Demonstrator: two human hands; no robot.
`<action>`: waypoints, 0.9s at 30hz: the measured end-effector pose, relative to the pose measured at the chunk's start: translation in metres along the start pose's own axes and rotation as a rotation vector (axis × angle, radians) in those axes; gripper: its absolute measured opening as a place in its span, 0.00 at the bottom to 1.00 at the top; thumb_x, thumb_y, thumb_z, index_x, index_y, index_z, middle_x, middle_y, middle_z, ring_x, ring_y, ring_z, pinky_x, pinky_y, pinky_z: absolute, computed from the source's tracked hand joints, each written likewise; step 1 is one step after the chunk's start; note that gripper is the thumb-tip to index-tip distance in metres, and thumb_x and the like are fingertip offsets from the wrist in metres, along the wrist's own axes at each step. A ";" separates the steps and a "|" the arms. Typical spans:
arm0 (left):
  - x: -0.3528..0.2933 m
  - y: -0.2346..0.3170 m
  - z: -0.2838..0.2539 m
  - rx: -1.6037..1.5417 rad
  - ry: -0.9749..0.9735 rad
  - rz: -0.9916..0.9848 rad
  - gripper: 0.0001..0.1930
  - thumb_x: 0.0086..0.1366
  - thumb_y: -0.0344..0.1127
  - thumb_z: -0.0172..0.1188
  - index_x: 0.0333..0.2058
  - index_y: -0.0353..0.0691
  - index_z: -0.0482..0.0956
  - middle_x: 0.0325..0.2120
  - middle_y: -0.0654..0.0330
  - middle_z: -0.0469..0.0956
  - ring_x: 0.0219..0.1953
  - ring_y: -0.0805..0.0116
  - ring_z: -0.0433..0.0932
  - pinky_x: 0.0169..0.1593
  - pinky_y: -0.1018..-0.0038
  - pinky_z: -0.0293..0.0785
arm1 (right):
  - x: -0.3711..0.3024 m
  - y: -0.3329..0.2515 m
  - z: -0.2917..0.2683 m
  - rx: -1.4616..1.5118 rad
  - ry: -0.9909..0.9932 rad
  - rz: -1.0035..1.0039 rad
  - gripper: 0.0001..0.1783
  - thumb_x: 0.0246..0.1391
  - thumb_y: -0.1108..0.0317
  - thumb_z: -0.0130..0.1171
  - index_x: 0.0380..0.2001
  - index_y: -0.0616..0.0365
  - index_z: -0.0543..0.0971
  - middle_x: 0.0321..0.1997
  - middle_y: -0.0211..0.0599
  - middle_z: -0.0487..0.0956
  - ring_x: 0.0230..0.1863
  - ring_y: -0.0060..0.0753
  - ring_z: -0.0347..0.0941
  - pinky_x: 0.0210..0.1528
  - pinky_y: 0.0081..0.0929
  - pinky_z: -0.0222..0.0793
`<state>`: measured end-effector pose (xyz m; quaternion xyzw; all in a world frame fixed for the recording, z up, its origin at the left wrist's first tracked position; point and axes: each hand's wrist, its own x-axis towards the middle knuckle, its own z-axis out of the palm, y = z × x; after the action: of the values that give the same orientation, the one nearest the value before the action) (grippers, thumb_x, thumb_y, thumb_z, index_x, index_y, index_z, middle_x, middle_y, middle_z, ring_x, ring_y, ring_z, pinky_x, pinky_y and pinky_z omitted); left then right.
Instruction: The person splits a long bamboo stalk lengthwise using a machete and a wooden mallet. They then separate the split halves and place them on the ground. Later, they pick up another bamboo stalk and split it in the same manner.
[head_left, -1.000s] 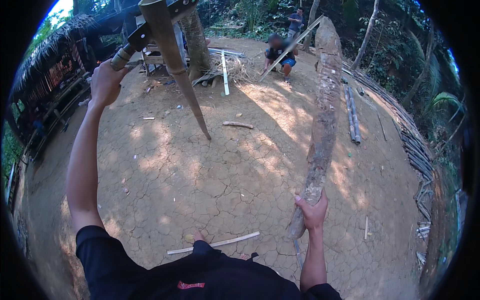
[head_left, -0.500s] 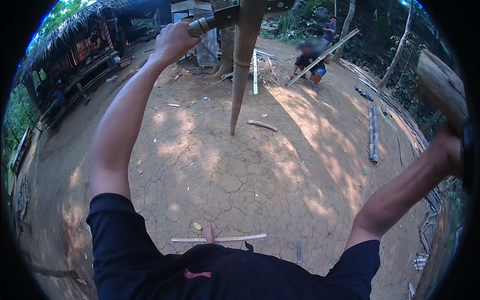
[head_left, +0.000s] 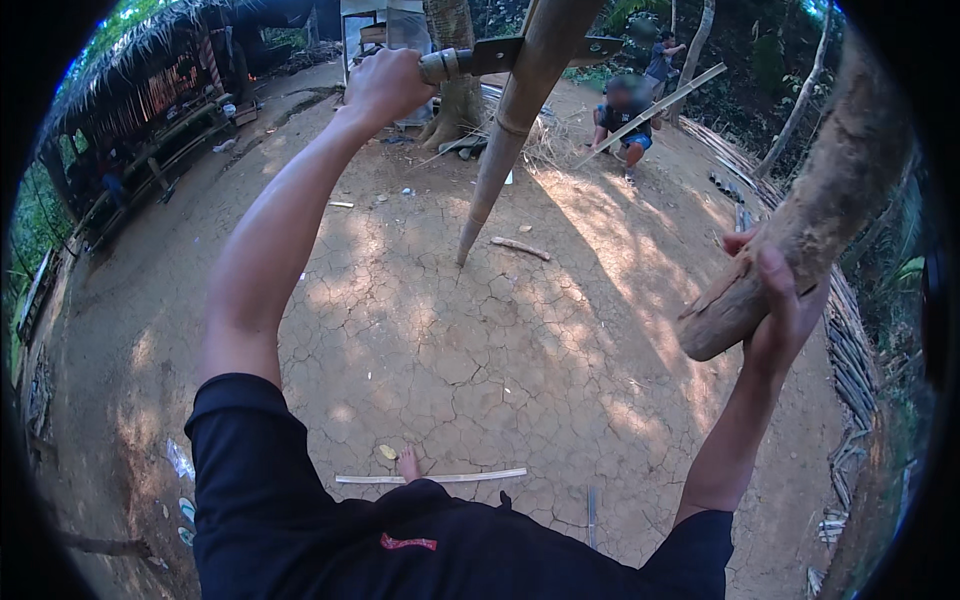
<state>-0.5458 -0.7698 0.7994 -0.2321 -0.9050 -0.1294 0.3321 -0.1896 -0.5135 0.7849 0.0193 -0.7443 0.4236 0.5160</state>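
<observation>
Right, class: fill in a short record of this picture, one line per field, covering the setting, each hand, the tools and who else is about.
setting: cracked dirt ground outdoors, a thatched shelter at the left
left hand: raised, gripping the handle of a large knife
knife blade: set across an upright bamboo pole that tapers to a point at the ground
right hand: raised, gripping a thick wooden club
near the feet: a thin pale strip lying flat
others: a crouching person beyond the pole

ground point(head_left: 480, 340): cracked dry dirt | thin pale strip point(head_left: 432, 478) | short stick point(head_left: 520, 247) | yellow leaf point(head_left: 387, 452)
</observation>
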 end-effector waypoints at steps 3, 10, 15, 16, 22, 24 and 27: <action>0.015 0.010 0.002 -0.036 0.024 0.018 0.18 0.52 0.46 0.66 0.40 0.46 0.83 0.32 0.50 0.84 0.36 0.50 0.83 0.43 0.56 0.79 | 0.062 -0.025 -0.032 0.160 0.259 -0.285 0.26 0.54 0.55 0.56 0.43 0.72 0.73 0.39 0.54 0.80 0.43 0.46 0.80 0.52 0.41 0.75; 0.030 0.017 0.021 -0.008 0.036 0.025 0.19 0.53 0.46 0.66 0.40 0.40 0.84 0.33 0.49 0.84 0.37 0.50 0.84 0.45 0.57 0.80 | 0.026 0.121 0.061 0.106 -0.054 0.068 0.27 0.48 0.61 0.68 0.46 0.65 0.70 0.41 0.43 0.78 0.38 0.33 0.77 0.41 0.32 0.74; 0.040 0.021 0.041 0.036 0.004 0.013 0.18 0.54 0.45 0.65 0.40 0.42 0.84 0.34 0.48 0.84 0.38 0.50 0.84 0.45 0.57 0.80 | -0.002 0.140 0.051 0.094 -0.374 0.584 0.34 0.45 0.58 0.71 0.51 0.65 0.71 0.36 0.37 0.77 0.35 0.27 0.76 0.38 0.28 0.72; 0.034 0.017 0.052 0.037 0.001 0.021 0.18 0.54 0.45 0.65 0.41 0.42 0.84 0.34 0.48 0.84 0.38 0.50 0.84 0.45 0.57 0.80 | -0.012 0.130 0.049 0.139 -0.359 0.616 0.34 0.45 0.58 0.71 0.51 0.66 0.71 0.36 0.37 0.77 0.34 0.27 0.76 0.37 0.28 0.72; 0.050 0.016 0.059 0.013 0.013 -0.015 0.20 0.54 0.49 0.64 0.41 0.43 0.84 0.35 0.48 0.83 0.39 0.50 0.84 0.44 0.58 0.81 | 0.064 0.053 -0.010 0.000 0.110 -0.145 0.33 0.50 0.60 0.67 0.53 0.69 0.68 0.46 0.56 0.80 0.44 0.42 0.81 0.48 0.34 0.77; 0.057 0.019 0.053 0.032 0.022 -0.008 0.20 0.54 0.49 0.64 0.41 0.43 0.84 0.34 0.49 0.84 0.38 0.51 0.84 0.44 0.58 0.81 | 0.107 0.037 -0.034 0.115 0.219 -0.323 0.23 0.55 0.62 0.61 0.48 0.68 0.71 0.43 0.57 0.80 0.40 0.45 0.82 0.47 0.37 0.80; 0.062 0.025 0.054 0.026 0.023 0.008 0.20 0.54 0.49 0.64 0.41 0.44 0.84 0.33 0.49 0.84 0.38 0.52 0.84 0.44 0.58 0.81 | 0.155 0.045 -0.048 0.246 0.199 -0.420 0.22 0.58 0.59 0.56 0.45 0.68 0.73 0.43 0.54 0.80 0.44 0.43 0.80 0.50 0.37 0.77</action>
<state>-0.6044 -0.7068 0.8023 -0.2298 -0.9019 -0.1191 0.3458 -0.2465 -0.3907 0.8841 0.1942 -0.6126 0.3941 0.6571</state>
